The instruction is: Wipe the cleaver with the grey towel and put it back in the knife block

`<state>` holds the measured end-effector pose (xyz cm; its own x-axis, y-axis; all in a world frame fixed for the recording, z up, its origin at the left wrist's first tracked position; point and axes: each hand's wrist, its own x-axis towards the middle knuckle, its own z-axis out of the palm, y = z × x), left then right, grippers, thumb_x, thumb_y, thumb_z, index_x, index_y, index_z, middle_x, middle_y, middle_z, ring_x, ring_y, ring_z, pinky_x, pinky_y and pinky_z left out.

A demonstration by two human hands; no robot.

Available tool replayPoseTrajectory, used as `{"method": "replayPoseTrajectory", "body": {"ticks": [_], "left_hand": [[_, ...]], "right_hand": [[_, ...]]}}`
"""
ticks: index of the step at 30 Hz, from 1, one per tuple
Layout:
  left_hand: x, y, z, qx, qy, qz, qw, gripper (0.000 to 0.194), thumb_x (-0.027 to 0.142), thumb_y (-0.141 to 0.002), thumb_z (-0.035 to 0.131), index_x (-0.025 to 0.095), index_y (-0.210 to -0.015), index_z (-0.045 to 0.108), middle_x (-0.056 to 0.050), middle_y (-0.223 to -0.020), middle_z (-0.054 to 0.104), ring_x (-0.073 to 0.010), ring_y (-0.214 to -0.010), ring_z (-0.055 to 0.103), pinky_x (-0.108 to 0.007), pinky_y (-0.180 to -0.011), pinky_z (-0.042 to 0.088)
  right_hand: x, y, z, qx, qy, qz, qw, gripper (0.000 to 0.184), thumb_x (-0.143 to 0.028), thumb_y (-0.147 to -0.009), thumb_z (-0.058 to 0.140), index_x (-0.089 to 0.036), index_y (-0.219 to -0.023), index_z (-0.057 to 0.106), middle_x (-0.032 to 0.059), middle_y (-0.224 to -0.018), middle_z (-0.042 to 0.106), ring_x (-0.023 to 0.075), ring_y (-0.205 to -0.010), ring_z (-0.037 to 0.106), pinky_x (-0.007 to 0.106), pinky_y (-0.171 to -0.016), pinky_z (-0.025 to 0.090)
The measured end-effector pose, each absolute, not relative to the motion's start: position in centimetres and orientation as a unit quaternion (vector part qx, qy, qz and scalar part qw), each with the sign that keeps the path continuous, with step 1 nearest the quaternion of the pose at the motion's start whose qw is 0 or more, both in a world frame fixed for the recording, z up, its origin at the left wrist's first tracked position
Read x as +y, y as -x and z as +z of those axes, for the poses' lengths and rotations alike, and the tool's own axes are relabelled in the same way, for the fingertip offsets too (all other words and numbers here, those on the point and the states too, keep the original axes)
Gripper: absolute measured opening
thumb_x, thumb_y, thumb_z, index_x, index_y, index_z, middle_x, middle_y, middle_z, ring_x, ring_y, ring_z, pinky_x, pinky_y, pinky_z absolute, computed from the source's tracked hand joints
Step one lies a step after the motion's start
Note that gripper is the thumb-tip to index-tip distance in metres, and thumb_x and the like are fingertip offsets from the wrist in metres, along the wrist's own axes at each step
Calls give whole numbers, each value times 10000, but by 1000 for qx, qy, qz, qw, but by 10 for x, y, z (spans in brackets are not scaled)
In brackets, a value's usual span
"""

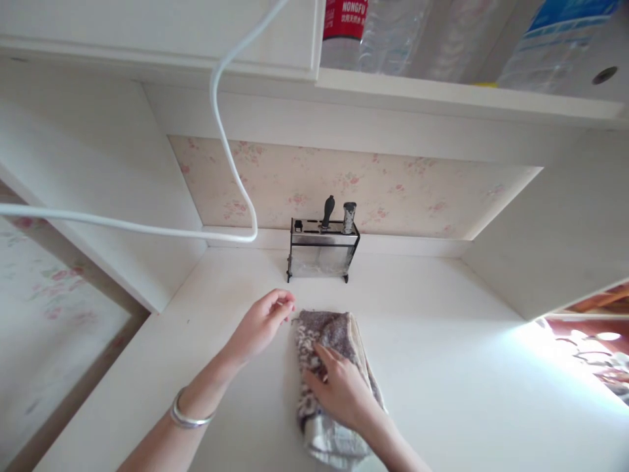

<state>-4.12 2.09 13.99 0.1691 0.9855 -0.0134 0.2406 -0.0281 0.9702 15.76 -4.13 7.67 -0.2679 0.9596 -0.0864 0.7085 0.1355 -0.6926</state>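
Observation:
A folded brown-and-white patterned cloth (334, 328), which looks like a towel, lies on the white surface in front of me. My right hand (344, 383) rests on top of it, fingers stretched out and apart. Just off the cloth's far left corner is my left hand (265, 321), its fingers curled in toward the thumb. Whatever it may be pinching is too small to make out. A silver bangle (189, 413) circles my left wrist.
Behind the cloth, a knife block (322, 259) with black-handled tools stands against the floral back wall. Overhead, an open shelf (442, 95) holds several plastic bottles (393, 33). A white cable (230, 151) hangs at upper left. White side panels (531, 223) bound the surface.

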Motion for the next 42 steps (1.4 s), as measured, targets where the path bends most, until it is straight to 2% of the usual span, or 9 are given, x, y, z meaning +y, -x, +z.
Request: {"method": "replayPoseTrajectory", "body": {"ticks": [5, 8, 13, 16, 19, 24, 28, 38, 42], "left_hand": [[80, 17, 174, 503, -669, 408, 364, 237, 391, -860, 509, 217, -983, 613, -22, -854, 660, -168, -727, 620, -270, -659, 475], [121, 0, 184, 523, -694, 407, 282, 247, 351, -850, 522, 202, -1027, 609, -51, -985, 679, -174, -788, 640, -291, -742, 489], [186, -27, 205, 533, -714, 409, 197, 482, 392, -813, 588, 135, -1218, 535, -155, -1281, 563, -252, -1053, 595, -368, -942, 429], [211, -39, 219, 521, -737, 400, 159, 601, 413, -790, 621, 99, -1285, 490, -198, -1308, 536, -310, -1175, 525, -417, -1003, 376], [225, -46, 231, 500, -761, 386, 146, 553, 387, -793, 630, 147, -1277, 513, -154, -1195, 618, -296, -1123, 560, -411, -982, 394], [236, -46, 249, 475, -778, 381, 154, 207, 258, -818, 607, 199, -1014, 635, -62, -967, 671, -208, -854, 646, -359, -855, 480], [245, -41, 276, 476, -763, 404, 170, 230, 239, -882, 524, 211, -1107, 564, -46, -962, 633, -125, -607, 627, -295, -626, 528], [231, -40, 349, 437, -739, 496, 126, 265, 265, -915, 517, 151, -1153, 538, -61, -1177, 575, -84, -741, 665, -229, -686, 543], [223, -46, 367, 412, -747, 512, 98, 224, 266, -914, 486, 182, -1111, 553, -18, -1125, 567, -119, -763, 675, -258, -650, 559]], "right_hand": [[-48, -142, 59, -690, 528, 399, 293, 363, -355, -894, 531, -230, -1221, 629, 71, -1290, 601, 202, -895, 671, 314, -836, 517], [-49, -153, 49, -669, 502, 440, 326, 290, -332, -909, 516, -219, -1136, 656, 72, -1238, 622, 179, -842, 666, 288, -756, 541], [-52, -163, 46, -674, 471, 461, 335, 259, -323, -901, 540, -219, -1102, 667, 82, -1264, 597, 175, -846, 663, 304, -809, 542], [-52, -163, 48, -671, 471, 462, 338, 253, -321, -905, 539, -218, -1090, 678, 81, -1264, 599, 184, -884, 664, 311, -842, 534], [-51, -165, 49, -671, 459, 470, 343, 238, -314, -905, 545, -227, -1075, 687, 70, -1235, 618, 191, -931, 659, 308, -861, 525], [-51, -170, 51, -673, 439, 477, 355, 218, -306, -910, 541, -231, -1047, 694, 57, -1179, 644, 194, -983, 646, 298, -874, 514], [-50, -171, 52, -672, 428, 486, 358, 217, -316, -913, 541, -232, -1035, 699, 58, -1167, 648, 187, -974, 647, 291, -865, 514], [-47, -172, 48, -665, 423, 504, 354, 208, -310, -897, 561, -227, -1021, 705, 50, -1113, 662, 169, -882, 653, 280, -805, 526], [-47, -173, 49, -659, 425, 510, 353, 226, -332, -893, 560, -228, -1032, 704, 50, -1069, 671, 175, -868, 654, 286, -789, 528]]}}
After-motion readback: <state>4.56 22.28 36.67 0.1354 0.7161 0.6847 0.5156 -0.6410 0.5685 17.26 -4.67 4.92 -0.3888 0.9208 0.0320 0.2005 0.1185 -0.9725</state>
